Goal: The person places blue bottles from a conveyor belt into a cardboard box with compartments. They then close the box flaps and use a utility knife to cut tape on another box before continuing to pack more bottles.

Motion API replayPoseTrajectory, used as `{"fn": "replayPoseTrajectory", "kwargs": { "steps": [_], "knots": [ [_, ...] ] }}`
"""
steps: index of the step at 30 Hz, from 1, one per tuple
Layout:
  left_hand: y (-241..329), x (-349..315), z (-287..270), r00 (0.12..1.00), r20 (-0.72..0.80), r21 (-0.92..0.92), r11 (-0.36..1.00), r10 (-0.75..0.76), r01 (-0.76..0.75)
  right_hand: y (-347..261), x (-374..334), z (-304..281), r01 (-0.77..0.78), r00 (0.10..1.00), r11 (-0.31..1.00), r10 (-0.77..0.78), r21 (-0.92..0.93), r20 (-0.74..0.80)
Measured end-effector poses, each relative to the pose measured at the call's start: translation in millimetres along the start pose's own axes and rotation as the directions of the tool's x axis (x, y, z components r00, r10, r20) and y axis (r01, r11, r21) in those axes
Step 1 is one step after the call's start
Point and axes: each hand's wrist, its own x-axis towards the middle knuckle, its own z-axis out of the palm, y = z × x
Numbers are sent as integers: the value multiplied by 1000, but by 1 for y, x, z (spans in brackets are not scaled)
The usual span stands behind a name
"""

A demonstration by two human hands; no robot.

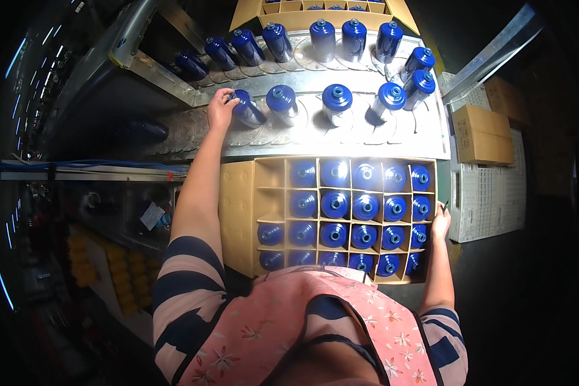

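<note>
My left hand (221,108) reaches forward to the conveyor, its fingers closed around the neck of a blue glass bottle (248,109) that leans slightly. More blue bottles stand to its right on the same lane, such as a blue bottle (282,103) close by. In front of my body sits an open cardboard carton (237,212) with cardboard dividers. Blue bottles, necks up, fill most of its cells; the two far cells of the left column hold none. At the carton's right side is my right hand (441,222), closed, with a small dark stick-like thing (445,206) poking out of it.
Behind a metal rail, a second conveyor lane (302,64) carries several blue bottles. Another divided carton (402,14) stands beyond it. A closed cardboard box (482,135) rests on white plastic pallets (489,202) at right. A metal post (489,58) slants up at far right.
</note>
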Motion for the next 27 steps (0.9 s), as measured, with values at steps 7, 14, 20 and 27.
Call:
{"fn": "replayPoseTrajectory", "kwargs": {
  "steps": [7,14,20,27],
  "knots": [
    [54,-111,57,927,282,-76,969,247,-235,8,11,-7,51,998,988,-54,-142,-16],
    [37,-226,83,759,559,246,807,334,-537,11,8,-3,-10,1000,983,5,-182,-25],
    [12,-239,83,856,334,395,766,394,-507,10,2,-1,-8,999,973,15,-232,31],
    [27,-241,71,919,268,224,909,290,-352,19,0,-10,101,987,951,-132,-291,-88]
  ]
}}
